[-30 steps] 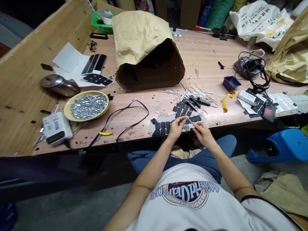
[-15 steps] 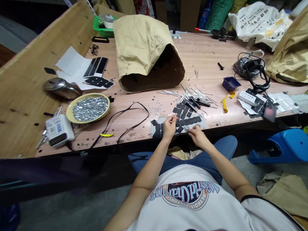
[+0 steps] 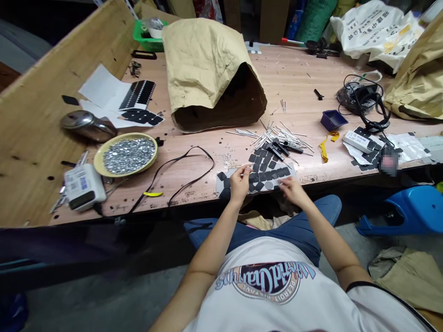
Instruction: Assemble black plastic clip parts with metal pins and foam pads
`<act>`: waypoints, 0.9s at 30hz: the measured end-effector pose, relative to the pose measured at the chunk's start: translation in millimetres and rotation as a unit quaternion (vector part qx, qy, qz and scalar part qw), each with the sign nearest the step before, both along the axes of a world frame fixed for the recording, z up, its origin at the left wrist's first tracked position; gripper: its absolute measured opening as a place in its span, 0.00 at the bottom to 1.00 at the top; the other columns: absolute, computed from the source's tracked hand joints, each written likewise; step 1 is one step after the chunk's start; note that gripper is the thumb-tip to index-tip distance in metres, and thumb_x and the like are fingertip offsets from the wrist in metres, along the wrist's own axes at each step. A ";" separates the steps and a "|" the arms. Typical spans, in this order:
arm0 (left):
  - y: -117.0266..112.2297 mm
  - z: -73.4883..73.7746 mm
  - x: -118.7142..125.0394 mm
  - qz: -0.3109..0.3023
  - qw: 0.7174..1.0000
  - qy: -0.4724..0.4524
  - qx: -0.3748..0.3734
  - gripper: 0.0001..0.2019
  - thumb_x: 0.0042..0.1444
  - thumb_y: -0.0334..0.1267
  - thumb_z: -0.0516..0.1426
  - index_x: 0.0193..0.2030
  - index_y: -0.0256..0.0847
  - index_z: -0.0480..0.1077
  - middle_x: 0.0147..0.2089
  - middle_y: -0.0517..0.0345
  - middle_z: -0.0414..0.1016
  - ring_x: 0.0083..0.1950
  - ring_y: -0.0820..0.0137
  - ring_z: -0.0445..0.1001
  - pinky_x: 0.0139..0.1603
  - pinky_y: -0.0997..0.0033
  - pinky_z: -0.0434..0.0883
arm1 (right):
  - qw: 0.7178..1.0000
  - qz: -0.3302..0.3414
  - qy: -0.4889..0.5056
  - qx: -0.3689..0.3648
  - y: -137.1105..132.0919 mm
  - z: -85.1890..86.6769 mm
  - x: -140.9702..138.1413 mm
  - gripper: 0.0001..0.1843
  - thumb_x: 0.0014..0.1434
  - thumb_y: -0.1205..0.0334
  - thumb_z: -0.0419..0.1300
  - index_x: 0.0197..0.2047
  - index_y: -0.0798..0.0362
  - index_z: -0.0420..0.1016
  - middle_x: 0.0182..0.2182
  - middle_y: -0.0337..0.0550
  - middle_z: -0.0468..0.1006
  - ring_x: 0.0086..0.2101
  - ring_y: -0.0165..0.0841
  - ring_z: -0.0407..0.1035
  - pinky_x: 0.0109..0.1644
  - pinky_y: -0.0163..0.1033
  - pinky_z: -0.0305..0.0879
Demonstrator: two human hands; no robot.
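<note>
- At six o'clock on the near edge of the wooden workbench (image 3: 311,87), a sheet of black square pads (image 3: 268,177) lies flat.
- The left hand (image 3: 239,185) is pinched together over the sheet's left part; anything held is too small to tell.
- The right hand (image 3: 292,191) has its fingers apart, touching the sheet's lower right edge.
- Loose metal pins (image 3: 277,138) lie at twelve o'clock, just beyond the sheet.
- A yellow plate (image 3: 98,161) of silver discs sits at ten o'clock.
</note>
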State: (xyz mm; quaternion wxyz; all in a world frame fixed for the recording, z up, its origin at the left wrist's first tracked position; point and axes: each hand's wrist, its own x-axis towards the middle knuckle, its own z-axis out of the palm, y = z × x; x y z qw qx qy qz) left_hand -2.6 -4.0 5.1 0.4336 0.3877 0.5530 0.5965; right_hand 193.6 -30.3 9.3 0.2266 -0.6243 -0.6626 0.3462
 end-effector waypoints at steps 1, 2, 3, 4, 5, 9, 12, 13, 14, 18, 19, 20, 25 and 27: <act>-0.4 0.4 0.3 0.003 1.000 0.000 0.002 0.11 0.51 0.44 0.59 0.34 0.39 0.76 0.30 0.55 0.77 0.34 0.69 0.75 0.36 0.73 0.68 | 0.998 0.036 0.043 -0.033 -2.4 1.4 -2.9 0.15 0.59 0.59 0.55 0.46 0.51 0.77 0.36 0.43 0.66 0.22 0.23 0.64 0.25 0.35 0.69; -0.9 0.7 0.7 0.003 1.000 0.001 0.007 0.11 0.51 0.44 0.59 0.34 0.39 0.76 0.30 0.55 0.77 0.34 0.69 0.75 0.37 0.73 0.68 | 0.993 0.061 0.083 -0.058 -5.4 2.8 -6.3 0.16 0.59 0.57 0.54 0.48 0.51 0.76 0.38 0.43 0.66 0.20 0.21 0.62 0.22 0.33 0.67; -1.5 0.8 1.0 0.000 1.000 0.002 0.014 0.10 0.51 0.43 0.59 0.34 0.39 0.76 0.31 0.55 0.77 0.34 0.70 0.74 0.38 0.73 0.68 | 0.989 0.068 0.116 -0.069 -8.7 4.2 -9.6 0.18 0.59 0.56 0.54 0.49 0.51 0.75 0.39 0.43 0.65 0.20 0.20 0.62 0.20 0.32 0.65; -2.1 0.8 1.2 -0.004 1.000 0.003 0.020 0.10 0.52 0.43 0.59 0.34 0.39 0.76 0.31 0.55 0.77 0.34 0.70 0.74 0.39 0.73 0.68 | 0.986 0.065 0.138 -0.072 -12.2 5.8 -12.3 0.19 0.59 0.54 0.54 0.50 0.51 0.74 0.40 0.43 0.65 0.20 0.19 0.61 0.19 0.31 0.65; -2.6 0.6 1.1 -0.008 1.000 0.004 0.022 0.10 0.52 0.42 0.59 0.33 0.39 0.76 0.31 0.55 0.77 0.34 0.70 0.74 0.39 0.73 0.68 | 0.984 0.062 0.150 -0.074 -15.7 7.4 -14.2 0.19 0.59 0.54 0.53 0.51 0.51 0.73 0.41 0.43 0.64 0.20 0.19 0.62 0.19 0.31 0.64; -3.1 -1.5 -1.0 -0.003 1.000 0.004 0.002 0.08 0.51 0.41 0.59 0.33 0.39 0.76 0.29 0.56 0.77 0.33 0.70 0.75 0.38 0.73 0.68 | 0.978 0.145 0.122 -0.087 -27.0 13.6 -14.9 0.18 0.60 0.54 0.54 0.50 0.50 0.74 0.40 0.43 0.66 0.23 0.22 0.66 0.23 0.33 0.68; -1.7 -3.5 -3.0 -0.003 1.000 0.003 0.001 0.08 0.50 0.40 0.59 0.33 0.39 0.76 0.30 0.55 0.77 0.34 0.69 0.75 0.37 0.73 0.69 | 0.977 0.213 0.010 0.012 -17.4 17.5 -10.2 0.15 0.59 0.59 0.56 0.49 0.49 0.75 0.41 0.45 0.70 0.34 0.30 0.70 0.39 0.40 0.72; -1.0 -4.2 -4.0 -0.004 1.000 0.005 0.001 0.08 0.50 0.40 0.59 0.33 0.38 0.76 0.31 0.54 0.77 0.34 0.69 0.75 0.37 0.73 0.69 | 0.974 0.216 -0.044 0.062 -7.6 18.9 -6.7 0.15 0.59 0.62 0.56 0.49 0.50 0.75 0.42 0.47 0.71 0.39 0.33 0.70 0.44 0.43 0.70; -0.2 -4.8 -5.3 -0.002 1.000 0.010 -0.001 0.08 0.50 0.40 0.59 0.33 0.38 0.76 0.31 0.54 0.77 0.34 0.69 0.75 0.37 0.73 0.69 | 0.966 0.211 -0.100 0.110 5.5 20.4 -1.9 0.15 0.60 0.65 0.55 0.49 0.51 0.75 0.45 0.50 0.71 0.43 0.36 0.69 0.48 0.46 0.68; 4.8 -7.4 -16.7 0.025 0.999 0.040 -0.004 0.09 0.51 0.40 0.58 0.33 0.37 0.75 0.32 0.53 0.77 0.35 0.69 0.75 0.41 0.72 0.69 | 0.890 0.277 -0.280 0.230 75.7 26.0 28.7 0.18 0.60 0.74 0.49 0.49 0.55 0.74 0.54 0.57 0.69 0.52 0.43 0.64 0.52 0.52 0.62; 6.7 -7.8 -21.7 0.035 0.998 0.049 -0.005 0.09 0.51 0.40 0.57 0.34 0.37 0.75 0.33 0.53 0.77 0.36 0.69 0.75 0.41 0.71 0.69 | 0.858 0.338 -0.298 0.245 92.7 26.9 37.1 0.17 0.60 0.73 0.49 0.48 0.55 0.74 0.54 0.56 0.69 0.52 0.42 0.64 0.52 0.51 0.62; 9.1 -8.1 -27.4 0.047 0.997 0.063 -0.007 0.09 0.52 0.39 0.56 0.35 0.36 0.74 0.34 0.53 0.77 0.36 0.69 0.75 0.41 0.71 0.69 | 0.822 0.403 -0.308 0.258 107.8 27.3 44.6 0.17 0.61 0.73 0.49 0.48 0.55 0.74 0.54 0.55 0.69 0.51 0.41 0.65 0.51 0.50 0.62; 30.3 -6.9 -56.2 0.116 0.969 0.216 -0.030 0.08 0.53 0.36 0.54 0.34 0.37 0.73 0.37 0.51 0.76 0.41 0.65 0.73 0.45 0.66 0.69 | 0.671 0.601 -0.311 0.303 151.2 24.5 55.1 0.14 0.63 0.69 0.48 0.46 0.58 0.73 0.53 0.53 0.71 0.52 0.37 0.65 0.55 0.48 0.62; 43.1 -5.5 -60.3 0.101 0.949 0.293 -0.053 0.07 0.52 0.33 0.54 0.33 0.38 0.73 0.38 0.50 0.76 0.43 0.63 0.72 0.49 0.62 0.68 | 0.652 0.616 -0.307 0.318 155.1 24.3 46.4 0.15 0.65 0.67 0.46 0.44 0.57 0.72 0.53 0.52 0.72 0.53 0.35 0.65 0.58 0.50 0.60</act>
